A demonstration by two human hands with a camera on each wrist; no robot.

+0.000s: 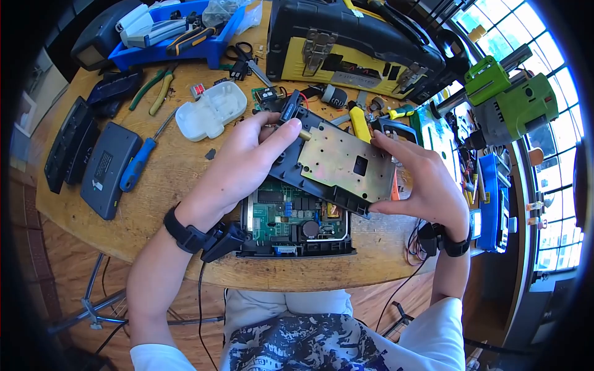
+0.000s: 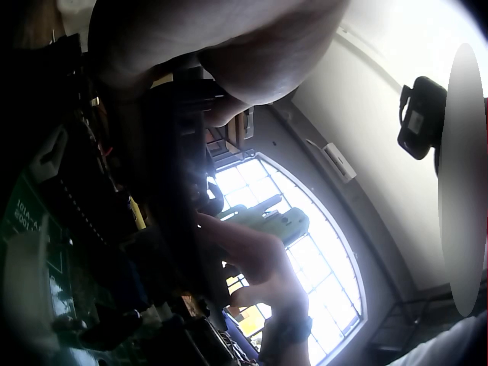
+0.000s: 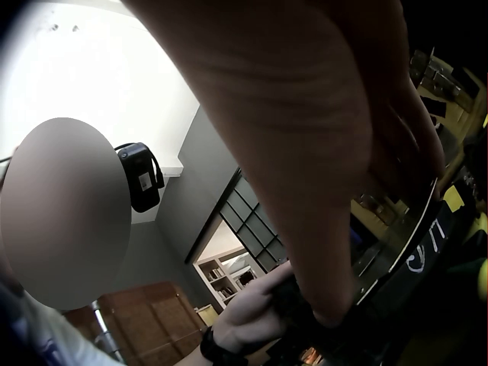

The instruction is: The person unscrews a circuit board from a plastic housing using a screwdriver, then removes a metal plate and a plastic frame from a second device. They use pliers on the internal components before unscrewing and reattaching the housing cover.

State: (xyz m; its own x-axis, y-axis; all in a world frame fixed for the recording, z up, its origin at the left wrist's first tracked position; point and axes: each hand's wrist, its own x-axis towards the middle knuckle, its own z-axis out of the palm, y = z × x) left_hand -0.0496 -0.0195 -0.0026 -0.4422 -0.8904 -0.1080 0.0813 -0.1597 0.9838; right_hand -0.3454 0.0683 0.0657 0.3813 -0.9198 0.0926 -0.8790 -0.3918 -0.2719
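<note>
A black plastic housing part (image 1: 288, 170) with a brassy metal plate (image 1: 337, 157) on its upper face is held tilted between both hands. My left hand (image 1: 250, 145) grips its left end, thumb on top near a brass-coloured post. At the right end, my right hand (image 1: 424, 182) holds the edge between thumb and fingers. Below it, partly covered, lies an open device base with a green circuit board (image 1: 269, 213), showing chips and a round black component. In the left wrist view the housing part (image 2: 175, 175) appears as a dark edge-on shape.
Left on the wooden table (image 1: 179, 241) are a blue screwdriver (image 1: 137, 164), a grey device (image 1: 110, 167), pliers (image 1: 162, 93) and a white plastic case (image 1: 213, 111). A yellow-black toolbox (image 1: 352, 59) and blue bin (image 1: 167, 52) stand behind. A green drill (image 1: 516, 108) is at right.
</note>
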